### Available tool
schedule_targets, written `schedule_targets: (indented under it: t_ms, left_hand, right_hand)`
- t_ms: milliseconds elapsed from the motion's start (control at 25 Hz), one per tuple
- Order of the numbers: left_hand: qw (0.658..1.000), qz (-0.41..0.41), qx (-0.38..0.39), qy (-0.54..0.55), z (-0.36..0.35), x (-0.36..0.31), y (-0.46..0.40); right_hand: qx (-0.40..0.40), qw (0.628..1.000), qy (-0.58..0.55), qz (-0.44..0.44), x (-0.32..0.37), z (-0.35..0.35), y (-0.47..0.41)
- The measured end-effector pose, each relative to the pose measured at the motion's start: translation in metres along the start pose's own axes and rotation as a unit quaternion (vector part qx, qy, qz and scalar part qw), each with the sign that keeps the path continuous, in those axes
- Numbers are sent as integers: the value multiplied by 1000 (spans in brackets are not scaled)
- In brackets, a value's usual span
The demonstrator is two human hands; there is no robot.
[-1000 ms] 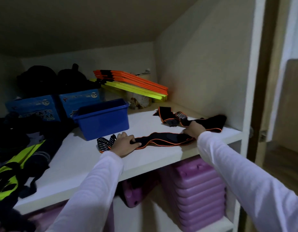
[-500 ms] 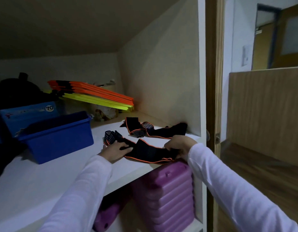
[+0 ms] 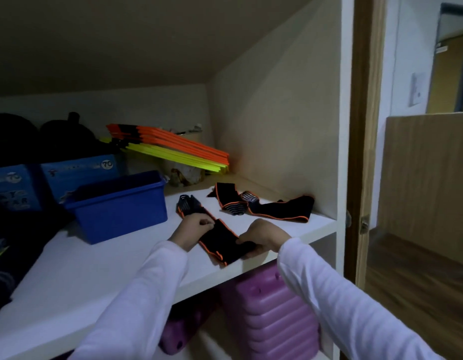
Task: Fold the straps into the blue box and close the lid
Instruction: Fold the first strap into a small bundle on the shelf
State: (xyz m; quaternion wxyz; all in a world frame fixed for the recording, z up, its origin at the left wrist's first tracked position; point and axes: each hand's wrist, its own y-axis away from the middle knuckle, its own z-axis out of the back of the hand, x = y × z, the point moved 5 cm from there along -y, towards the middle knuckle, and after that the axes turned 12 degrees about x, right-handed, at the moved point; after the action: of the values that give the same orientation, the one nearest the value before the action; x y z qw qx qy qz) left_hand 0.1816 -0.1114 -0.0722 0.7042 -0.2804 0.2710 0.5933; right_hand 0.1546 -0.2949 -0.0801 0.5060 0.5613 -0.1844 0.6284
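A black strap with orange edging lies partly folded near the front edge of the white shelf. My left hand pinches its middle, and my right hand grips its doubled near end. The strap's striped end points toward the back. A second black and orange strap lies spread out behind, near the right wall. The blue box stands open to the left of the straps. No lid for it shows.
Orange and yellow flat poles lean at the back. Two blue cartons and dark bags sit behind the box. Dark clothing covers the shelf's left end. Purple cases are stacked on the shelf below. A wooden door frame stands on the right.
The strap was stretched out long between my hands a second ago. My right hand has brought its end toward me, and the strap is now doubled over and shorter.
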Motion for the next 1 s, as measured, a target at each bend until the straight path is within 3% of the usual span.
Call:
schedule_targets:
  t_ms: [600, 760, 1000]
  left_hand:
    - [992, 35, 124, 1, -19, -29, 100]
    - [974, 52, 134, -176, -26, -20, 100]
    - [956, 64, 148, -243, -29, -20, 99]
  right_hand:
    - [-38, 998, 23, 52, 10, -33, -21]
    - [-82, 976, 198, 45, 21, -36, -12]
    - [-82, 926, 364, 65, 31, -43, -6]
